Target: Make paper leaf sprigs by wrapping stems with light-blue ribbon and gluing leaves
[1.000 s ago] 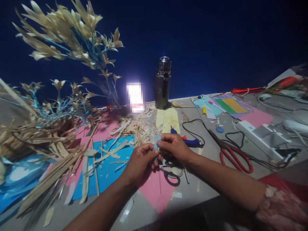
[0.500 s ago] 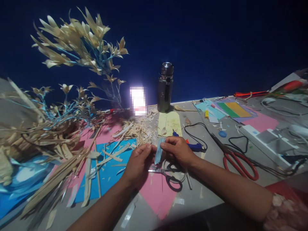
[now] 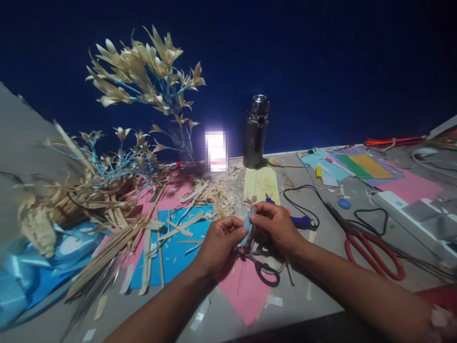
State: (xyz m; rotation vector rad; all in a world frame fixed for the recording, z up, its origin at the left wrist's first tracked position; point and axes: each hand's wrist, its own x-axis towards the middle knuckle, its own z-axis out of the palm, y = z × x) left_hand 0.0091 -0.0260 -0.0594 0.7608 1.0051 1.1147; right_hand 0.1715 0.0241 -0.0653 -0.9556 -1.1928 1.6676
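As I read my feed from the left, glossy blue ribbon point(image 3: 21, 290) lies beside a bundle of dry, husk-like strips point(image 3: 114, 247), with a blue-stemmed spray of pale leaves point(image 3: 155, 59) rising behind and a bright blue sheet point(image 3: 174, 267) nearer the middle. My left hand point(image 3: 219, 243) pinches the lower left edge of a small light-blue strip point(image 3: 249, 221) between thumb and fingers; that strip is at the centre, held up over a pink sheet point(image 3: 246, 295) and black-handled scissors point(image 3: 260, 267). My right hand point(image 3: 282, 228) grips its upper end, thumb against curled index finger. I judge the step to be shaping the strip by fingertip, and the next move, I reckon, calls for a light, steady pinch from both sides so it doesn't slip. Beyond my right hand sit what looks like a blue glue gun point(image 3: 300, 222), long red-handled scissors point(image 3: 352, 232) and a white power strip point(image 3: 392, 200).
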